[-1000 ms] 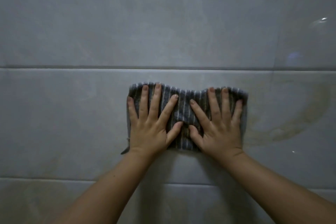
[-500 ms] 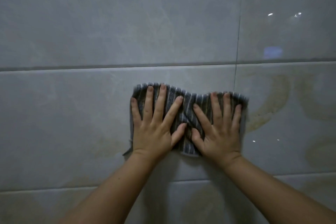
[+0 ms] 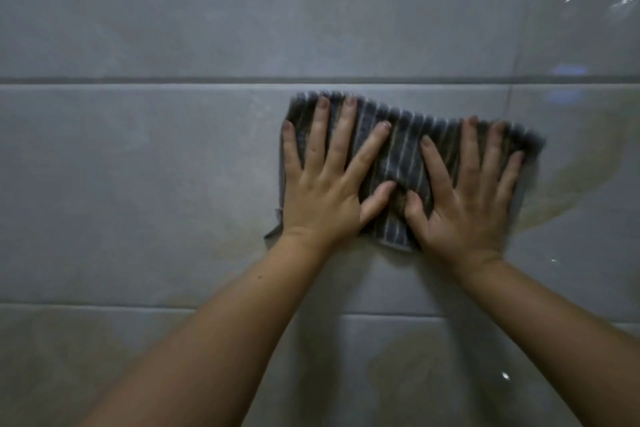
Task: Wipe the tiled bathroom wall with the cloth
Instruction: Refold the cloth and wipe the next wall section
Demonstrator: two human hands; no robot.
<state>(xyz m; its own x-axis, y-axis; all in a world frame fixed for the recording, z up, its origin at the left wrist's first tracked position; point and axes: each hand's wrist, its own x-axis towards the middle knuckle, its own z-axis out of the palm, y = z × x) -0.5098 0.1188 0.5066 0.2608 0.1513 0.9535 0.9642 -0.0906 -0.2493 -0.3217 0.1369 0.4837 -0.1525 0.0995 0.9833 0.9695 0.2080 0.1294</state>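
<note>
Item one, nearest my camera: the left forearm [image 3: 225, 322] coming up from the lower left and the right forearm [image 3: 554, 315] from the lower right, both bare. Item two: left hand [image 3: 322, 198], palm flat on the cloth [image 3: 405, 152], fingers [image 3: 363, 156] straight and spread apart, thumb angled toward the other hand. Item three: right hand [image 3: 464, 211], also flat and pressing, fingers straight and fanned; its thumb lay close beside the left thumb, and I could not tell whether they touched. Item four: the cloth, dark grey with thin pale stripes, was spread against the wall [image 3: 138, 166] under both hands, right of centre, its top edge just below a horizontal grout line [image 3: 173, 80], its right end blurred, one corner loose beside the left wrist. Item five, farthest: the wall was of large glossy grey tiles, with a curved brownish stain [image 3: 568, 184] just right of the cloth and small glints of light at upper right.
</note>
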